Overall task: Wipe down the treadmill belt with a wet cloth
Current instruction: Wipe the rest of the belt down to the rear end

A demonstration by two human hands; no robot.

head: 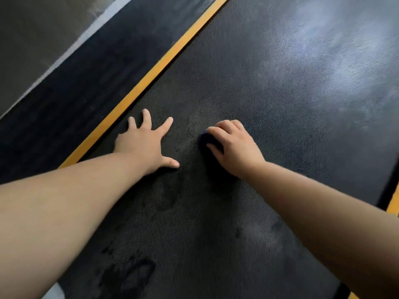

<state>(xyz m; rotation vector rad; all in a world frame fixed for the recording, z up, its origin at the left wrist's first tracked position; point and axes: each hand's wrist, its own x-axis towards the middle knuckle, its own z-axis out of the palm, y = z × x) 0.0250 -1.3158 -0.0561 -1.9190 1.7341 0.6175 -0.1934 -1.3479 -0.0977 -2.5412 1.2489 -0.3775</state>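
Observation:
The black textured treadmill belt (269,87) fills most of the head view. My left hand (144,143) lies flat on it with fingers spread, close to the belt's left edge. To its right, my right hand (231,145) grips a bunched dark blue cloth (206,138) and presses it onto the belt. Most of the cloth is hidden under the fingers. Dark damp patches mark the belt near me, below the hands.
A yellow strip (151,80) runs along the belt's left edge, with a black side rail (90,83) beyond it and grey floor (32,39) at the far left. Another yellow strip (394,203) shows at the right edge. Light glares off the belt's far right part.

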